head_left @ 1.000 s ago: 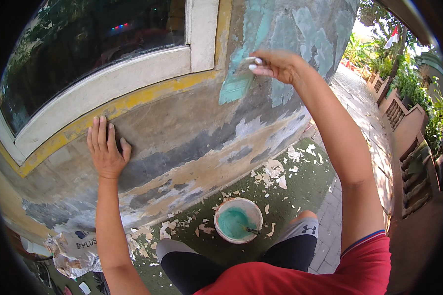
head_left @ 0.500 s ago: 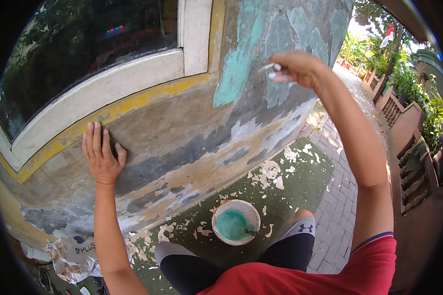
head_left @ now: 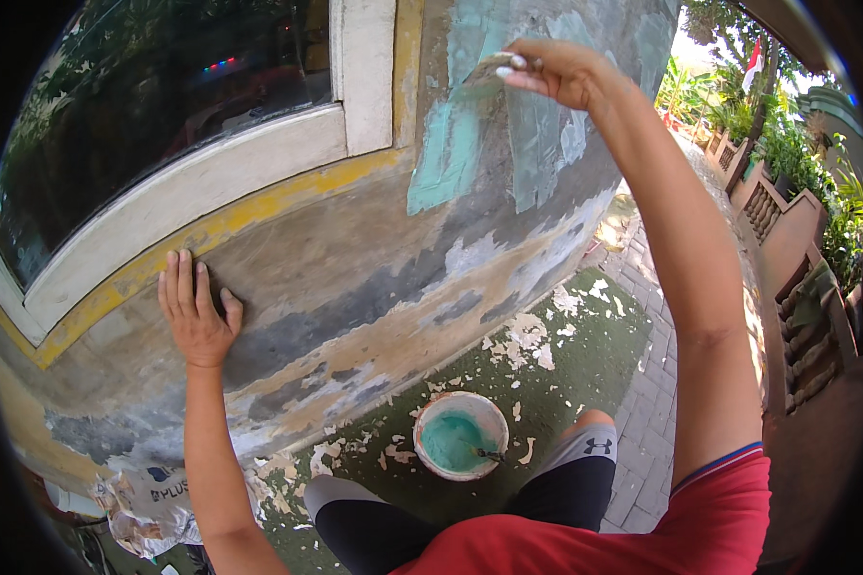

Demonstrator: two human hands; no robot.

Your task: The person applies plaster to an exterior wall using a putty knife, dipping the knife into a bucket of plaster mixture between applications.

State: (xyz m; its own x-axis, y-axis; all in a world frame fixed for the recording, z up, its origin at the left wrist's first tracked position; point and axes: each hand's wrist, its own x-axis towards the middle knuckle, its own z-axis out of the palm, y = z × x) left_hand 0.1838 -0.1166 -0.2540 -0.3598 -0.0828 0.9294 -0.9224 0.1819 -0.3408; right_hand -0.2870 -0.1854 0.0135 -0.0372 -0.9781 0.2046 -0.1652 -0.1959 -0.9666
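Observation:
My left hand (head_left: 199, 311) lies open against the bare wall (head_left: 326, 240), its fingertips by the yellow strip below the window frame. Higher up on the right, my right hand (head_left: 564, 75) is closed on a thin flat putty knife (head_left: 489, 73). Its blade meets the wall over a band of turquoise filler (head_left: 443, 158); whether it presses there I cannot tell. Between my knees stands a whitish bucket (head_left: 497, 419) with turquoise paste (head_left: 445, 443) inside. A dark-handled tool (head_left: 489, 454) leans in that paste, its lower end covered.
Peeled paint flakes (head_left: 532, 335) litter the green ground covering (head_left: 594, 355). Grey paving (head_left: 654, 383) runs along the right, past a low balustrade (head_left: 762, 216) with plants. A white window frame (head_left: 211, 177) fills the upper left. At lower left sits a crumpled plastic sack (head_left: 149, 503).
My right hand has moved up and slightly left with the putty knife, whose flat face now shows. My left hand stays against the wall.

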